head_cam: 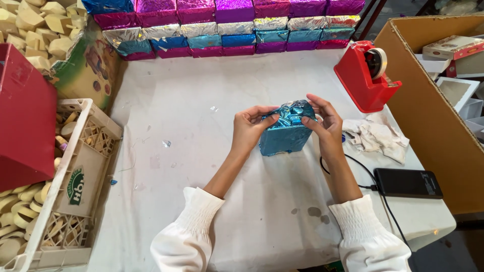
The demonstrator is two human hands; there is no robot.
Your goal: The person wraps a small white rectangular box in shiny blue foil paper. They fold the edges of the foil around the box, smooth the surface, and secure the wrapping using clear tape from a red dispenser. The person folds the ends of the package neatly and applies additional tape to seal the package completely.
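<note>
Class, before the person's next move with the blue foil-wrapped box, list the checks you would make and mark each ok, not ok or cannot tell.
1. Both hands on the blue foil-wrapped box: ok; left hand and right hand grip its top.
2. Foil at the top gathered in: ok, crumpled between the fingers; whether it is fully closed, cannot tell.
3. Box standing on the white table: ok.
4. Red tape dispenser nearby with a roll loaded: ok, on the right-hand side.
5. A free tape end ready: cannot tell.
6. Black cable out of the way: not ok, it runs beside the right wrist.
</note>
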